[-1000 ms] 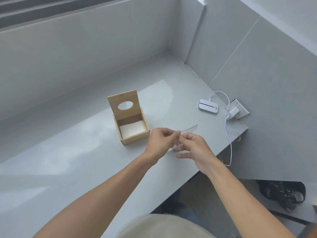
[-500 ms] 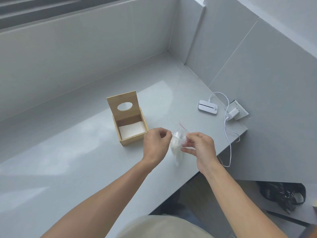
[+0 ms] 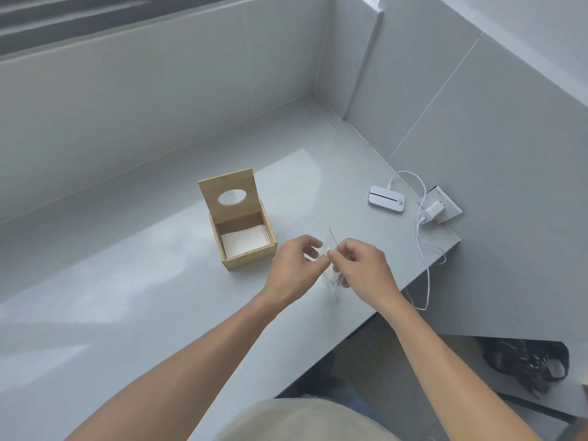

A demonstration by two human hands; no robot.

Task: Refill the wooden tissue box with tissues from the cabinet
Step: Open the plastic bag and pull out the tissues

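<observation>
The wooden tissue box (image 3: 248, 257) stands on the grey counter (image 3: 127, 281) with its lid (image 3: 227, 192) raised upright, the oval slot facing me. White tissues (image 3: 243, 241) lie flat inside. Just right of the box, my left hand (image 3: 294, 270) and my right hand (image 3: 359, 265) meet over the counter. Between them hangs a thin clear plastic wrapper (image 3: 332, 275) with a red edge strip. Both hands pinch it at the top with thumb and fingers, and it dangles downward, partly hidden by my right hand.
A white router-like device (image 3: 386, 198) lies at the counter's right end, wired by a white cable (image 3: 426, 249) to a charger in a wall socket (image 3: 440, 205). Tiled walls close the back and right. The counter edge drops off at right; a dark bag (image 3: 528, 364) sits below.
The wrapper was stretched flat between my hands, then turned to hang vertically. My hands have drawn close together again, pinching its top edge.
</observation>
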